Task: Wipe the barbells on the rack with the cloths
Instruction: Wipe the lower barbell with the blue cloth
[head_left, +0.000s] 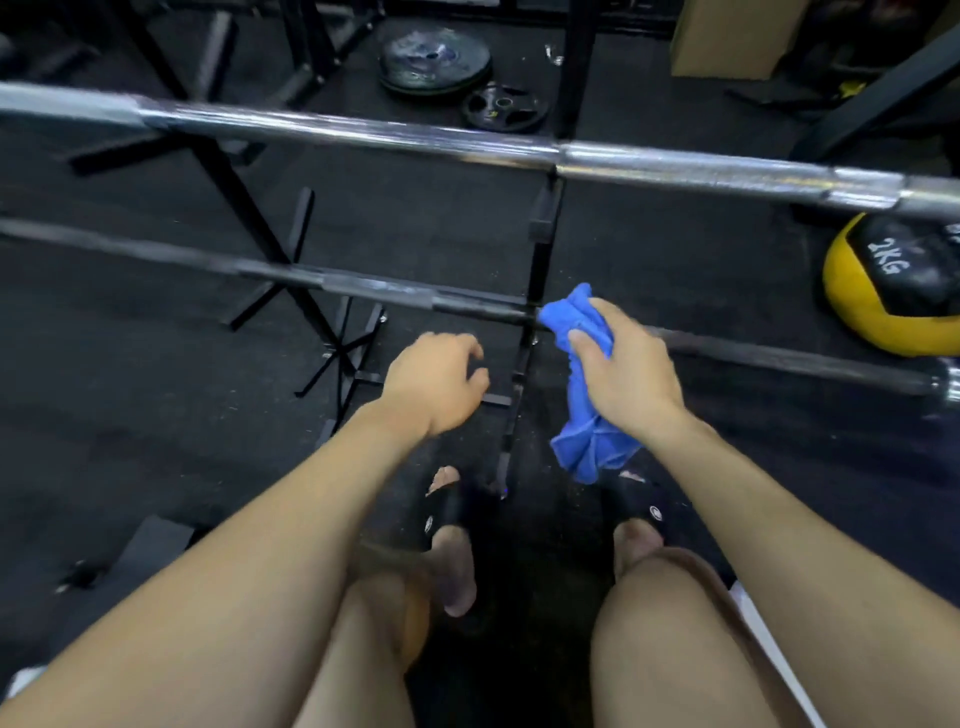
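Right hand (621, 371): I see it clenched round a blue cloth (584, 384), thumb on top; the cloth's upper end meets the lower bar (363, 288) just right of the rack post (537, 291), its tail hanging below the wrist.
Left hand (434, 382): released, fingers loosely curled, gripping nothing; it hovers just left of the post, below the lower bar, not touching it.
Lower bar: dark, crosses the post from left to right.
Upper bar (415, 137): chrome, above the lower bar, also crossing the post; no hand on it.
Floor: plates (434, 60) lie beyond the post; a yellow-black ball (893, 283) marked 2KG sits well right of it.
Feet: black slides (441, 512), near the post's base.
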